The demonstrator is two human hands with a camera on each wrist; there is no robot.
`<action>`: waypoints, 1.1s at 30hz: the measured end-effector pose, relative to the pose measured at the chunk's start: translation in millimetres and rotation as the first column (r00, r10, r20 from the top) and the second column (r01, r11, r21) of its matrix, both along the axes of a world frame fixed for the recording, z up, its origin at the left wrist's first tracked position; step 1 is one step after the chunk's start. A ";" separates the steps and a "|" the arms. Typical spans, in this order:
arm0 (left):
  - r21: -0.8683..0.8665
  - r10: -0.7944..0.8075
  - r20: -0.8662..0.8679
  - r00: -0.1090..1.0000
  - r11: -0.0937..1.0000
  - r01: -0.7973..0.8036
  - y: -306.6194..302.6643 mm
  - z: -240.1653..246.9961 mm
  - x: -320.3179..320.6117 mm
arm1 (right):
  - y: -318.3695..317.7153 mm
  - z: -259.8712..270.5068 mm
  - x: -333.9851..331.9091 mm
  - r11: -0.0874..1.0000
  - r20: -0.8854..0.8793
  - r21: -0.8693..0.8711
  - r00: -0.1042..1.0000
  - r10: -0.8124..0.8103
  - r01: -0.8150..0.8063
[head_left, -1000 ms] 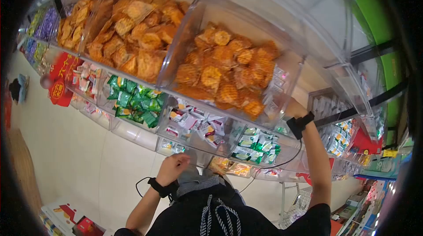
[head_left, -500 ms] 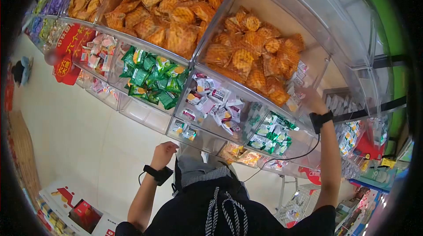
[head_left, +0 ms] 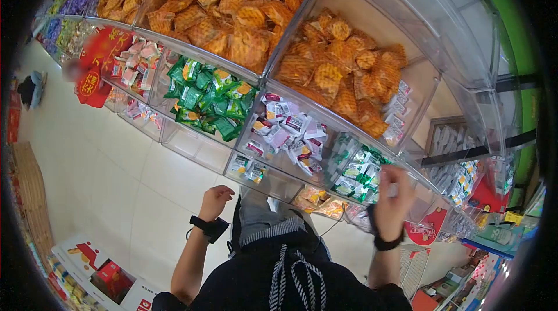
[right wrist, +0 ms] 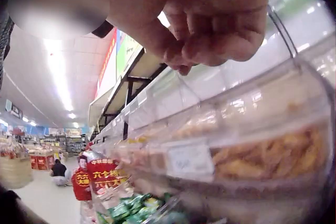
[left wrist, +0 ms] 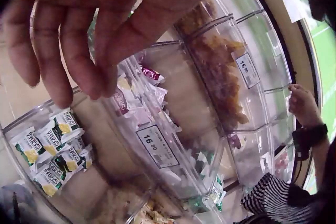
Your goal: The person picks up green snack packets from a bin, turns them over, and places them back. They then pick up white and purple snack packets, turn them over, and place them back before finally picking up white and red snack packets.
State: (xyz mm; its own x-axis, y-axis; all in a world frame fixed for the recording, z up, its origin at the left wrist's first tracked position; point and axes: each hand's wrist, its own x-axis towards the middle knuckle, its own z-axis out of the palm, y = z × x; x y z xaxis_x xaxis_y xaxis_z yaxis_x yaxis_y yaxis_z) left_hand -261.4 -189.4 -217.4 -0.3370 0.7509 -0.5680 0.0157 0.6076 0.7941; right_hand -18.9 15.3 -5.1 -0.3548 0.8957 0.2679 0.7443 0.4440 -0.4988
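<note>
My right hand (head_left: 394, 200) is raised over the small green-and-white packets (head_left: 359, 176) at the front edge of the display. Its fingers are curled in toward the thumb, and no item shows between them in the right wrist view. My left hand (head_left: 216, 202) hangs loosely bent in front of my body, beside the lower tier. Nothing shows in it in the left wrist view, where the fingers (left wrist: 79, 50) hang relaxed above white-and-green packets (left wrist: 55, 148). Pale packets (head_left: 395, 110) line the right side of a clear bin of bagged orange crisps (head_left: 340, 73).
Clear partitioned bins hold green packets (head_left: 203, 96), white-and-purple packets (head_left: 290, 137) and more bagged crisps (head_left: 232, 9). Red signs (head_left: 102, 67) hang off the left end. A shopping cart (head_left: 414, 264) stands at lower right. Price labels (left wrist: 157, 145) front the bins. A person (right wrist: 60, 172) crouches far down the aisle.
My right hand has come out of the crisps bin and moved down toward my body. The left hand has shifted slightly left. The head view has tilted, showing the bins higher and farther right.
</note>
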 end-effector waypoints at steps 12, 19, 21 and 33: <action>0.004 0.083 -0.018 0.996 0.997 -0.083 -9.0 -0.5 -7.4 | 46.2 -213.1 -76.2 0.989 0.500 -0.065 0.862 -0.083 0.133; -0.040 0.235 0.039 0.971 0.971 -0.234 -31.2 3.6 -8.1 | 113.1 -251.9 -98.6 0.635 0.190 -0.769 0.975 0.117 0.073; -0.096 0.286 0.023 0.958 0.955 -0.282 -39.7 7.7 -6.8 | 108.4 -255.8 -108.4 0.667 0.202 -0.732 0.979 0.018 0.139; -0.067 0.391 0.108 0.914 0.920 -0.386 -62.7 -12.1 12.3 | 85.6 -261.7 -113.5 0.820 0.372 -0.506 0.926 -0.072 0.267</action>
State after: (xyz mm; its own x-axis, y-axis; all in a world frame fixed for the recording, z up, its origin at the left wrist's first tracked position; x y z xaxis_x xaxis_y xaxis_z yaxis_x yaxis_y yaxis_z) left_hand -249.1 -252.1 -229.4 -0.5266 0.5479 -0.6500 -0.3196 0.5809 0.7486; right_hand -132.4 100.9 -266.8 -0.1614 0.9123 -0.3765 0.9413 0.0277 -0.3364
